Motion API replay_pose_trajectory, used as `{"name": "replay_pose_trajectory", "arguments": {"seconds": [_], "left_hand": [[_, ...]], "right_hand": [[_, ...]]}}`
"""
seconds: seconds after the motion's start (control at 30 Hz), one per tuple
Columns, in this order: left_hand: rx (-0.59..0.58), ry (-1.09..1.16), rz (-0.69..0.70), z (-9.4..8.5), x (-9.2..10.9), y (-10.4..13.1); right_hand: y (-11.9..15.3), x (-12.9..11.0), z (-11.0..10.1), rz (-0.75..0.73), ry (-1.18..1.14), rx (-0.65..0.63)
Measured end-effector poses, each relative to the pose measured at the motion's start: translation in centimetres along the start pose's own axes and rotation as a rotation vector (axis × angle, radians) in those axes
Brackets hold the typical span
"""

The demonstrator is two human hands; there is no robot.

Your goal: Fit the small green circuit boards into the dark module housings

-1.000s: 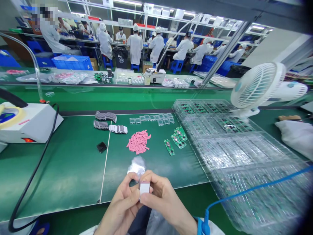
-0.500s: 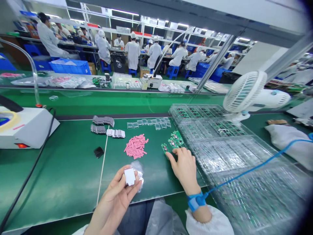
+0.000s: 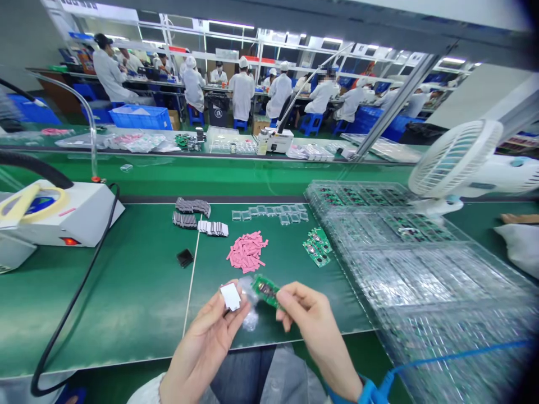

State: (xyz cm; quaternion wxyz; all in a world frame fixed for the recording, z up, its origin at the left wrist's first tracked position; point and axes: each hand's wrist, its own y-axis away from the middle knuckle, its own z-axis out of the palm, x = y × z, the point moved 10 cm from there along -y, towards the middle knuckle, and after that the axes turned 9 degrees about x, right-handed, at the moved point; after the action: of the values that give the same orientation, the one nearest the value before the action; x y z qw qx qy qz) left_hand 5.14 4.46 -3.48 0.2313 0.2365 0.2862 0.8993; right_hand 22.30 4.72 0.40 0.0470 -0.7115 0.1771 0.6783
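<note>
Near the bench's front edge, my left hand (image 3: 213, 331) pinches a small white square piece (image 3: 231, 297) between thumb and fingers. Just right of it, my right hand (image 3: 309, 314) grips a green circuit board (image 3: 266, 290) by its right end. The board's left end is close to the white piece, over a clear plastic film (image 3: 250, 318) lying on the bench. Beyond the hands is a pile of pink strips (image 3: 247, 252). More green boards (image 3: 318, 246) lie to the right of that pile.
Stacked clear trays (image 3: 396, 269) fill the right side, with a white fan (image 3: 457, 168) behind. Grey and white pieces (image 3: 191, 215), a dark piece (image 3: 185, 258) and clear parts (image 3: 269, 211) lie farther back. A white machine (image 3: 80, 213) with a black cable stands left.
My right hand has moved from the group of boards toward my left hand, bringing one green board with it. The camera view has shifted, so the bench things appear farther right.
</note>
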Motion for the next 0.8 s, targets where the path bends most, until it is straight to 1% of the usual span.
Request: {"name": "replay_pose_trajectory", "arguments": {"seconds": [0.07,0.13,0.2,0.27,0.33,0.43,0.67,0.8], "left_hand": [[-0.020,-0.012,0.011,0.2,0.0,0.0],[-0.056,-0.038,0.028,0.3,0.0,0.0],[-0.086,-0.065,0.044,0.3,0.1,-0.1],[-0.103,-0.092,0.048,0.0,0.0,-0.2],[-0.106,-0.107,0.045,-0.4,0.0,-0.4],[-0.116,-0.101,0.045,-0.6,0.0,-0.5],[-0.124,-0.089,0.075,-0.4,0.4,-0.3],[-0.124,-0.114,0.110,-0.5,0.7,-0.2]], "right_hand": [[1.8,0.6,3.3,0.159,-0.260,-0.134],[3.1,0.7,5.8,0.246,-0.456,-0.208],[3.9,0.9,7.4,0.297,-0.572,-0.260],[4.5,1.3,8.5,0.336,-0.614,-0.290],[4.7,1.7,9.1,0.360,-0.617,-0.296],[4.8,2.1,9.2,0.364,-0.611,-0.278],[4.6,2.1,8.7,0.346,-0.581,-0.263],[4.7,2.4,8.2,0.343,-0.562,-0.223]]}}
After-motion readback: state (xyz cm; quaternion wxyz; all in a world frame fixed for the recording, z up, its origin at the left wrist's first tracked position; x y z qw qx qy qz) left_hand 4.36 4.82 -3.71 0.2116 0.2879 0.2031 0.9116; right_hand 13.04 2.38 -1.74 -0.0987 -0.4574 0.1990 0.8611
